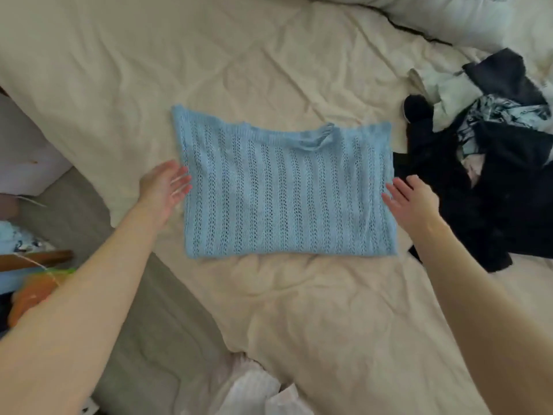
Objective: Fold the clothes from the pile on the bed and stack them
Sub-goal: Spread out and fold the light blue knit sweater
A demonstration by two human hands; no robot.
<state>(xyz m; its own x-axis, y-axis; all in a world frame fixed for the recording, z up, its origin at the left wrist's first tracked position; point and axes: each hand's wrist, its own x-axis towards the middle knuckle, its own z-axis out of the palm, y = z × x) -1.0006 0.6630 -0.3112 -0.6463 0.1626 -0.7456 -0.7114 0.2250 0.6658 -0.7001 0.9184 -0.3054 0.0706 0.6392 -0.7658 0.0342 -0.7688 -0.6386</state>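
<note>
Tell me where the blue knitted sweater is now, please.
In the head view the blue knitted sweater lies flat mid-frame on the cream bed cover, between the two open hands, with the dark clothes pile on its right.

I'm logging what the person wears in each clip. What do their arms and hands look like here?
Both forearms are bare, with no sleeves in view. The left hand and right hand wear no gloves, and no rings, watch or bracelets are visible. Upper arms lie outside the frame.
</note>
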